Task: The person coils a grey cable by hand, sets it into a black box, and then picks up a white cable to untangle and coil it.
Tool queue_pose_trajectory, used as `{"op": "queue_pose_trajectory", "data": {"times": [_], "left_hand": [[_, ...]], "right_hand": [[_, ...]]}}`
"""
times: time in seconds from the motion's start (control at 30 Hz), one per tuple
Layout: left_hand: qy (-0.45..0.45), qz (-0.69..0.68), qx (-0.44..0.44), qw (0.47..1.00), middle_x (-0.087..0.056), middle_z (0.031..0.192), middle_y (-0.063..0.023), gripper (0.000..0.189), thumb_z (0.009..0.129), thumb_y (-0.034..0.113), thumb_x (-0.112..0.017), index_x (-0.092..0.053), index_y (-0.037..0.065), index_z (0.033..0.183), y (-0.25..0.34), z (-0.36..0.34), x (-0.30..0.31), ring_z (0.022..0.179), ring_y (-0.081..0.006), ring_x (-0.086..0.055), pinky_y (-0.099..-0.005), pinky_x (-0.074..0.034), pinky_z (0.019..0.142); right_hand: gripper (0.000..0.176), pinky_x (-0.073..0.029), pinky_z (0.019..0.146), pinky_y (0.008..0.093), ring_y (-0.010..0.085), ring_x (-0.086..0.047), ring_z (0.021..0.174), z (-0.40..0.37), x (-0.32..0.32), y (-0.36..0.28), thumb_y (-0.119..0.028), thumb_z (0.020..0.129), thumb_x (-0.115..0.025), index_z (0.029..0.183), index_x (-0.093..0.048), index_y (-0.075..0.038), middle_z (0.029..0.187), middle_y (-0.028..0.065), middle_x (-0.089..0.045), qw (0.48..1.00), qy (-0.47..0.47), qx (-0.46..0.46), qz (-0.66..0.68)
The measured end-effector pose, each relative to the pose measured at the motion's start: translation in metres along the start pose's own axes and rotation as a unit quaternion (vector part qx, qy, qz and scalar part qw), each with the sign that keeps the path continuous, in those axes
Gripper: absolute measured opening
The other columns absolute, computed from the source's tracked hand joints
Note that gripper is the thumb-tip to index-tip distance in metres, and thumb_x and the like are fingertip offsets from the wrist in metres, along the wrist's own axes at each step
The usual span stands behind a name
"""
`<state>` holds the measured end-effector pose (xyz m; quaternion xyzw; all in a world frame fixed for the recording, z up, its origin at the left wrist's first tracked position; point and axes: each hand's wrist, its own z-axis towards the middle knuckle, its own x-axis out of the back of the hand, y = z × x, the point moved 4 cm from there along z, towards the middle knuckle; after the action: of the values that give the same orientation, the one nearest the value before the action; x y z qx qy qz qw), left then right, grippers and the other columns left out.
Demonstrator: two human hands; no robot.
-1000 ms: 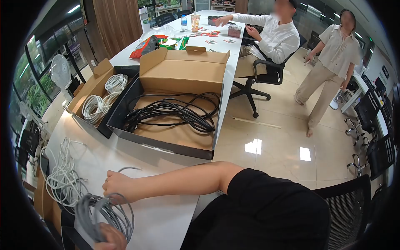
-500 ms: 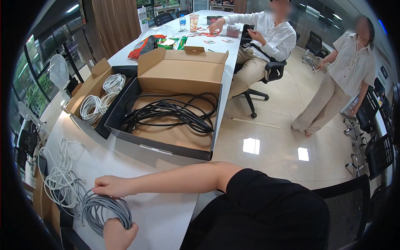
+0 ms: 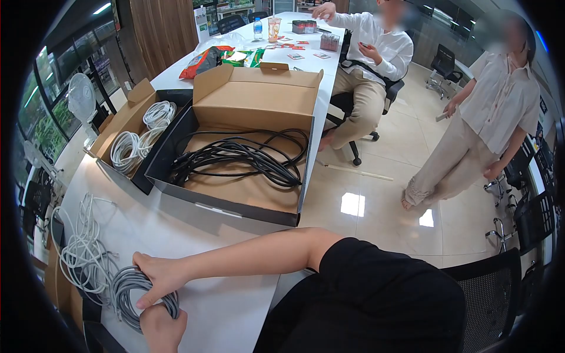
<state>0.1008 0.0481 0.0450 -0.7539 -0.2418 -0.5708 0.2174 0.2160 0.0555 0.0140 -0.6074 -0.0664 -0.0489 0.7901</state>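
Note:
A coil of grey cable (image 3: 128, 288) is held near the table's front left corner. My right hand (image 3: 154, 275) reaches in from the right and closes over the coil's upper side, its thumb across the loops. At the bottom, my left hand (image 3: 163, 325) has its fingers wrapped round the coil's lower right part. The thumb of my right hand comes close to my left hand. Touching or right beside the coil lies a loose tangle of white cable (image 3: 85, 250).
An open box (image 3: 226, 206) with black cables (image 3: 247, 162) stands beyond my right arm. Left of it, a narrower box (image 3: 109, 162) holds white cable coils (image 3: 126, 152). Snack bags (image 3: 206, 62), a bottle (image 3: 258, 29) and a cup (image 3: 273, 29) stand farther back. Two people are nearby.
My right hand has shifted its grip, its thumb now showing across the coil. The seated person's hand has risen from the table. The standing person has moved slightly.

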Motion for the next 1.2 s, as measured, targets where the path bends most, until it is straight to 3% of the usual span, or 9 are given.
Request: {"op": "queue_pose_trajectory", "data": {"times": [0.07,0.13,0.5,0.57,0.63,0.73,0.87,0.97,1.2], "left_hand": [[-0.012,0.042,0.002,0.999,-0.06,0.084,-0.0209,0.037,0.071,0.033,-0.061,-0.06,0.0,0.087,-0.013,0.006,-0.017,0.079,-0.0339,-0.058,-0.0396,-0.046,0.067],[0.122,0.036,-0.09,0.988,-0.054,0.051,-0.0137,0.029,0.067,0.026,-0.063,-0.057,-0.003,0.069,-0.02,0.013,-0.024,0.045,-0.0284,-0.054,-0.0338,-0.046,0.05],[0.174,0.009,-0.075,0.982,-0.057,0.077,-0.0169,0.031,0.059,0.011,-0.067,-0.054,-0.003,0.083,-0.015,0.017,-0.01,0.073,-0.0302,-0.057,-0.0383,-0.044,0.065],[0.156,-0.002,-0.09,0.984,-0.057,0.085,-0.0171,0.035,0.059,0.009,-0.066,-0.053,-0.003,0.089,-0.006,0.005,0.005,0.081,-0.031,-0.057,-0.0388,-0.044,0.069],[0.33,-0.056,-0.249,0.909,-0.06,0.092,-0.0146,0.037,0.074,0.033,-0.059,-0.059,0.004,0.096,0.01,-0.018,0.033,0.083,-0.0311,-0.058,-0.0371,-0.047,0.072],[0.466,0.086,-0.324,0.819,-0.059,0.099,-0.0093,0.035,0.076,0.027,-0.058,-0.056,0.007,0.105,0.035,-0.048,0.072,0.09,-0.0303,-0.057,-0.0359,-0.046,0.079],[0.43,0.189,-0.177,0.865,-0.06,0.091,-0.0086,0.032,0.079,0.024,-0.055,-0.052,0.004,0.103,0.026,-0.035,0.078,0.086,-0.0288,-0.059,-0.0387,-0.045,0.082],[0.416,0.008,-0.172,0.893,-0.054,0.097,-0.0151,0.047,0.055,0.009,-0.067,-0.052,-0.001,0.099,-0.015,-0.013,0.044,0.098,-0.035,-0.051,-0.0419,-0.041,0.081],[0.38,-0.052,-0.223,0.896,-0.051,0.111,-0.0151,0.062,0.053,0.01,-0.066,-0.047,0.001,0.112,-0.035,-0.006,0.029,0.106,-0.0358,-0.047,-0.0436,-0.035,0.092]], "right_hand": [[0.067,-0.042,0.064,0.0294,0.0223,-0.05,0.078,0.0,-0.001,0.007,-0.031,0.066,-0.073,0.104,-0.029,0.002,0.088,0.0154,-0.046,0.996,0.001,-0.049,0.071],[0.061,-0.043,0.06,0.0273,0.0199,-0.053,0.072,-0.004,0.0,0.005,-0.023,0.065,-0.072,0.103,-0.032,0.002,0.084,0.0137,-0.05,0.987,0.019,-0.089,0.134],[0.025,-0.044,0.054,0.0207,0.0074,-0.054,0.057,0.002,-0.006,0.008,-0.002,0.069,-0.06,0.091,-0.049,-0.002,0.07,0.0021,-0.055,0.91,-0.034,-0.06,0.409],[0.025,-0.043,0.053,0.0207,0.008,-0.052,0.056,0.003,0.003,0.009,0.0,0.069,-0.058,0.092,-0.048,-0.002,0.069,0.0013,-0.054,0.94,0.017,-0.02,0.34],[0.027,-0.041,0.05,0.0225,0.0088,-0.051,0.054,0.009,0.003,0.012,0.001,0.067,-0.057,0.091,-0.048,-0.002,0.068,0.0013,-0.053,0.947,0.06,0.029,0.315],[0.031,-0.04,0.047,0.0273,0.0136,-0.051,0.051,0.004,0.005,0.003,-0.001,0.062,-0.059,0.09,-0.046,-0.001,0.064,0.0032,-0.053,0.965,0.116,0.105,0.208],[0.036,-0.04,0.048,0.0358,0.0295,-0.054,0.052,-0.014,-0.01,-0.017,-0.008,0.056,-0.062,0.087,-0.045,-0.001,0.057,0.0115,-0.052,0.968,0.124,0.187,-0.112],[0.034,-0.039,0.047,0.0378,0.0354,-0.05,0.054,-0.021,-0.022,-0.016,-0.009,0.055,-0.06,0.085,-0.045,-0.003,0.056,0.0136,-0.049,0.954,0.152,0.235,-0.109],[0.026,-0.038,0.045,0.0384,0.0352,-0.05,0.05,-0.025,-0.014,-0.032,-0.01,0.052,-0.061,0.073,-0.047,-0.004,0.052,0.0131,-0.049,0.938,0.176,0.272,-0.121]]}}
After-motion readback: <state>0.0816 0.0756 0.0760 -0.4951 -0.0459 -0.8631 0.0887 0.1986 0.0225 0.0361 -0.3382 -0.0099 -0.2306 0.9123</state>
